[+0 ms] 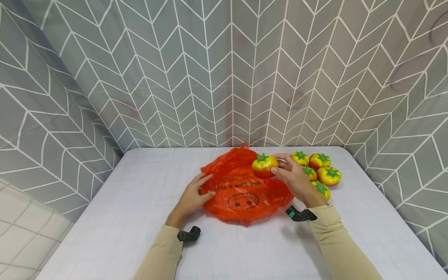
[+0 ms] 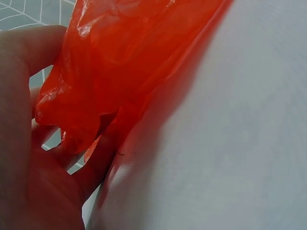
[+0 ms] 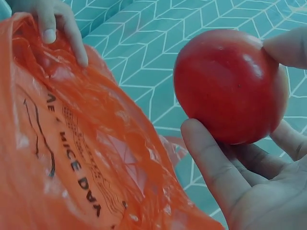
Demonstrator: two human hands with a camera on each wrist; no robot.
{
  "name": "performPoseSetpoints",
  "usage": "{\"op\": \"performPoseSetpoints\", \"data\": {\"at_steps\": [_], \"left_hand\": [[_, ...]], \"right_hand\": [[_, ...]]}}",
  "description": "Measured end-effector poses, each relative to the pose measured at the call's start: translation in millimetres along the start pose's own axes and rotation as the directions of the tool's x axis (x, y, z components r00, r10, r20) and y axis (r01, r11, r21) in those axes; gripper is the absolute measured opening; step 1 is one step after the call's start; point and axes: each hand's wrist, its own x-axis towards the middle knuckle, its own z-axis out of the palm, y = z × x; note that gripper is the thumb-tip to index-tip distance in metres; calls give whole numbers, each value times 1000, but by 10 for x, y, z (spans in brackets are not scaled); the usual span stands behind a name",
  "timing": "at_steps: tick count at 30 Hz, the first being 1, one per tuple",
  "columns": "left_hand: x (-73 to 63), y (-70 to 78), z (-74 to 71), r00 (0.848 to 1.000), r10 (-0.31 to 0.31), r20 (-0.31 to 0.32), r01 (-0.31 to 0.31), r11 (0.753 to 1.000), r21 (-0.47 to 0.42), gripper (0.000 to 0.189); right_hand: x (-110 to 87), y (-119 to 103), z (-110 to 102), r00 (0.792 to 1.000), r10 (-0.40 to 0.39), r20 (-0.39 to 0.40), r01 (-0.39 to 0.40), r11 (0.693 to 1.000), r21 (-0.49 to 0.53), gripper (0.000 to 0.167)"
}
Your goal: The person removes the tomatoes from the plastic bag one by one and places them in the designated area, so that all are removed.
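Note:
A red plastic bag (image 1: 241, 190) with black print lies on the table, its mouth partly spread. My left hand (image 1: 194, 196) holds the bag's left edge; the left wrist view shows the thin plastic (image 2: 110, 62) between thumb and fingers. Above the bag's right side, my right hand (image 1: 294, 177) grips a shiny tomato (image 1: 265, 166), yellow and red with a green leafy top. Seen from the right wrist, the tomato's smooth red underside (image 3: 230, 86) faces the camera, apart from the bag (image 3: 86, 158). Fingertips and thumb press around its sides.
Several similar tomatoes (image 1: 329, 176) sit grouped on the table to the right, partly behind my right hand. A white cloth covers the table (image 1: 147, 171). Grey patterned curtains (image 1: 224, 77) stand behind and at both sides.

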Motion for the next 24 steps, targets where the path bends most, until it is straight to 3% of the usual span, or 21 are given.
{"op": "performPoseSetpoints", "data": {"at_steps": [10,24], "left_hand": [[-17,-9,14,1000,2,-7,-3,1000,-7,63],[-14,6,11,1000,-21,5,21,1000,11,63]], "right_hand": [[-146,-3,-168,1000,24,-20,-27,986,-165,66],[-182,-40,-318,998,14,-68,-32,965,-262,69]]}}
